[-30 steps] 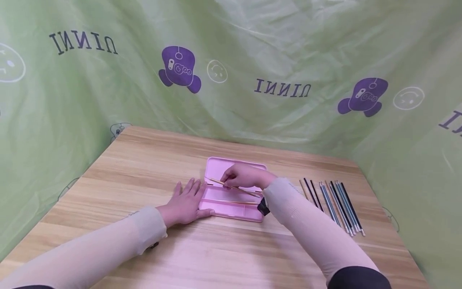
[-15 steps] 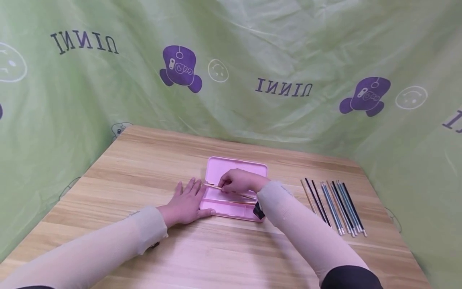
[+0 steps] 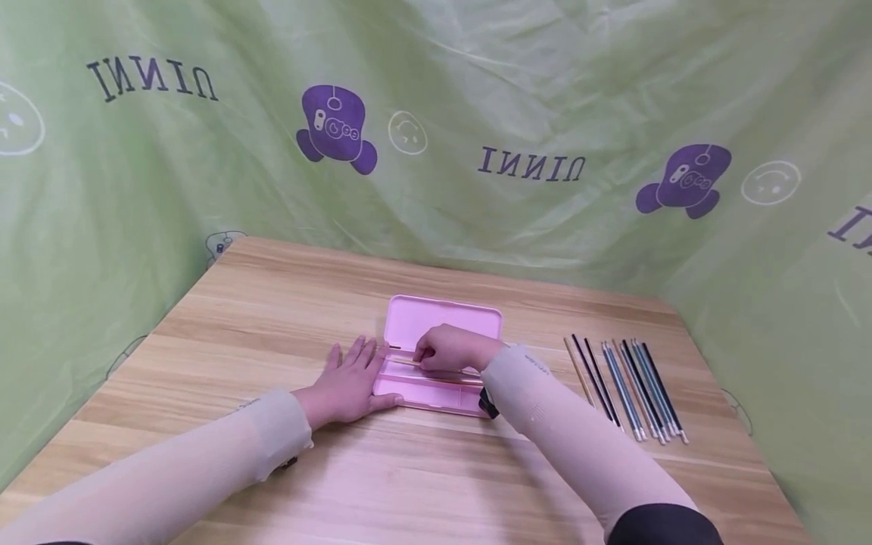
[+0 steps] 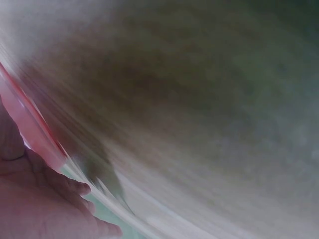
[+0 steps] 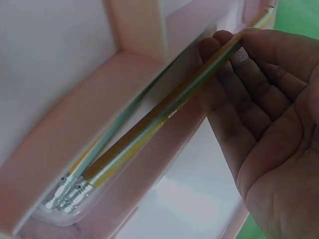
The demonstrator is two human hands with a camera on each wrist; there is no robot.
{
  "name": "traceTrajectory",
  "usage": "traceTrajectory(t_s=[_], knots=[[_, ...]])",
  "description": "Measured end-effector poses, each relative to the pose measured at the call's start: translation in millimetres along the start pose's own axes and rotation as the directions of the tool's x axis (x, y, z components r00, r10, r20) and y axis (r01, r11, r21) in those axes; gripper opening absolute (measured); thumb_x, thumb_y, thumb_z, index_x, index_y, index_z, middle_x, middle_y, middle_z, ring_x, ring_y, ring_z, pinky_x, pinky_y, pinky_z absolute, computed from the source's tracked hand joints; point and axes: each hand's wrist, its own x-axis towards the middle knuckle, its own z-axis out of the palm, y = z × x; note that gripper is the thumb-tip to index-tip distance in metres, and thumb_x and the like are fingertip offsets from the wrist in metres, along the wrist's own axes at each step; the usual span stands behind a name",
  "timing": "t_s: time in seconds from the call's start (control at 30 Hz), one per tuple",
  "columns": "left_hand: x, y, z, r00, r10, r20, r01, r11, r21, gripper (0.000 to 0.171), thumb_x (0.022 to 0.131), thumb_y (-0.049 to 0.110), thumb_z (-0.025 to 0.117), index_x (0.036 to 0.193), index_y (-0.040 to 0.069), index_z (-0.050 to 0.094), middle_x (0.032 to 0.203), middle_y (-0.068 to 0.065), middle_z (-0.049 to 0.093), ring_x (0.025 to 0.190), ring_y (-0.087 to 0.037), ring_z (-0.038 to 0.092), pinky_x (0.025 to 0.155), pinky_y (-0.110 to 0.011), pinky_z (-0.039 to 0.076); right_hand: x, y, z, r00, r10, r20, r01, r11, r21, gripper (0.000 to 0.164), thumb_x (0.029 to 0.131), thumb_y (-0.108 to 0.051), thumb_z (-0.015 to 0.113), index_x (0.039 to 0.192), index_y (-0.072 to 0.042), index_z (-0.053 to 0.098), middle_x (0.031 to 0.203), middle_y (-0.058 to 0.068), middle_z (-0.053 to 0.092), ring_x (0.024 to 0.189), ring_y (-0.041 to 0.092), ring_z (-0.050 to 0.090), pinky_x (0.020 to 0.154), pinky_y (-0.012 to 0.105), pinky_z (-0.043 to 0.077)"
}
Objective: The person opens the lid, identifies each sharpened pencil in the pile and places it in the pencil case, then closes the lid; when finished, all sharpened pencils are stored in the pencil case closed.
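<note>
"Pink pencil case (image 3: 417, 392) sitting wide open on the wood-look table (image 3: 381, 484), lid (image 3: 409, 318) folded back on the far side. What's the right hand (image 3: 455, 348) up to?"

"Pinching a yellow pencil (image 5: 159, 117) between thumb and fingertips, over the long compartment (image 5: 164, 149) next to the lid. Right wrist cam shows it slanted, metal-collar end down low in there, right beside a greenish pencil (image 5: 117, 122). Can't tell if those two are touching tbh."

"And the left hand (image 3: 347, 387)?"

"Fingers spread, parked by the case's left end, thumb at the near corner. Can't tell how hard it's pressing."

"Left wrist cam any help?"

"Kinda blurry. You get part of the hand, some fingertips and a strip of pink."

"Other pencils around?"

"Yep, a row of pencils (image 3: 622, 390) on the table, off to the right of the case: black, bluish and tan ones, lying roughly side by side. Behind it all hangs a green cloth (image 3: 436, 227) with purple cartoon shapes and upside-down lettering."
</note>
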Motion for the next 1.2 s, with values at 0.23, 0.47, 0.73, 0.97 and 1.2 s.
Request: traceTrajectory(t_s=[0.23, 0.47, 0.73, 0.97, 1.2], knots=[[0.8, 1.2, 0.1, 1.000, 0.004, 0.004, -0.004, 1.000, 0.000, 0.097, 0.099, 0.063, 0.056, 0.161, -0.005, 0.024, 0.165, -0.032, 0.019, 0.154, -0.049, 0.008, 0.117, -0.073, 0.002, -10.5, -3.9, -2.9, 0.999, 0.029, -0.036, -0.030, 0.999, -0.012, 0.011, 0.095, -0.005, 0.066, 0.098, -0.006, 0.077, 0.087, -0.004, 0.068, 0.081, 0.010, 0.057, 0.084, 0.026, 0.050], [1.2, -0.2, 2.0, 1.000, -0.002, 0.001, 0.002, 1.000, -0.019, 0.097, 0.099, 0.063, 0.056, 0.162, -0.004, 0.023, 0.165, -0.032, 0.018, 0.154, -0.049, 0.009, 0.116, -0.073, 0.001, -26.6, 8.9, -7.8, 0.996, 0.061, -0.066, -0.058, 0.997, 0.044, 0.012, 0.096, -0.008, 0.067, 0.100, -0.005, 0.077, 0.088, -0.004, 0.069, 0.080, 0.008, 0.057, 0.084, 0.026, 0.050], [2.6, -1.2, 1.2, 1.000, 0.009, 0.008, -0.009, 1.000, -0.018, 0.098, 0.099, 0.064, 0.054, 0.162, -0.004, 0.021, 0.165, -0.032, 0.016, 0.154, -0.049, 0.007, 0.117, -0.072, 0.000, -67.2, 49.4, -33.2, 0.972, 0.185, -0.141, -0.136, 0.944, 0.300, 0.019, 0.099, -0.006, 0.063, 0.113, 0.004, 0.073, 0.100, 0.007, 0.075, 0.090, 0.017, 0.069, 0.084, 0.034, 0.057], [1.1, -0.9, -1.0, 1.000, 0.012, 0.007, -0.011, 1.000, -0.028, 0.098, 0.099, 0.063, 0.055, 0.162, -0.005, 0.021, 0.165, -0.032, 0.016, 0.154, -0.049, 0.006, 0.116, -0.073, 0.000, -106.7, 84.2, -40.9, 0.944, 0.297, -0.145, -0.194, 0.853, 0.485, 0.025, 0.101, -0.003, 0.058, 0.118, 0.015, 0.064, 0.110, 0.026, 0.071, 0.101, 0.035, 0.069, 0.089, 0.044, 0.058], [0.6, 0.7, -0.6, 1.000, 0.008, 0.005, -0.008, 0.999, -0.037, 0.097, 0.099, 0.062, 0.056, 0.161, -0.005, 0.022, 0.165, -0.032, 0.017, 0.154, -0.049, 0.008, 0.116, -0.073, 0.001, -136.0, 107.9, -42.0, 0.921, 0.365, -0.133, -0.255, 0.826, 0.503, 0.030, 0.102, -0.004, 0.057, 0.121, 0.019, 0.059, 0.113, 0.030, 0.069, 0.105, 0.039, 0.068, 0.091, 0.045, 0.057]])
